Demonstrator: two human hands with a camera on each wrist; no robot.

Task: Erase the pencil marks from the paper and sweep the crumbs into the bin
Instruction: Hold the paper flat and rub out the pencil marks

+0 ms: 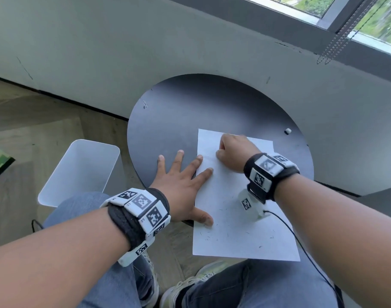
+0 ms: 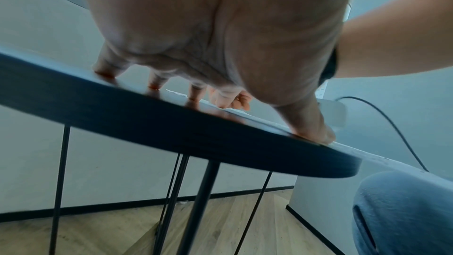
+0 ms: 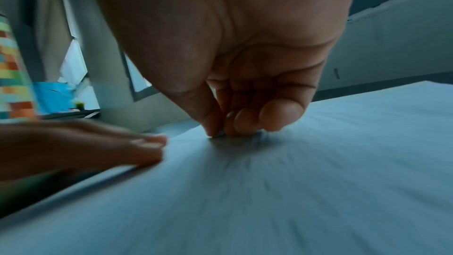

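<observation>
A white sheet of paper (image 1: 245,230) lies on the round black table (image 1: 201,107), its near end hanging past the rim. Dark eraser crumbs (image 1: 219,234) are scattered over its near half. My left hand (image 1: 181,185) lies flat with fingers spread, forefinger and thumb pressing the paper's left edge. My right hand (image 1: 234,152) is curled on the far part of the sheet. In the right wrist view its thumb and fingertips (image 3: 245,121) pinch a small pale eraser (image 3: 219,134), mostly hidden, against the paper (image 3: 294,181). The white bin (image 1: 79,172) stands on the floor left of the table.
A small white block (image 1: 288,130) sits near the table's right rim. A black cable (image 1: 301,241) runs from my right wrist across the paper toward my lap. A grey wall stands right behind the table. My knees in jeans (image 1: 256,285) are under the near edge.
</observation>
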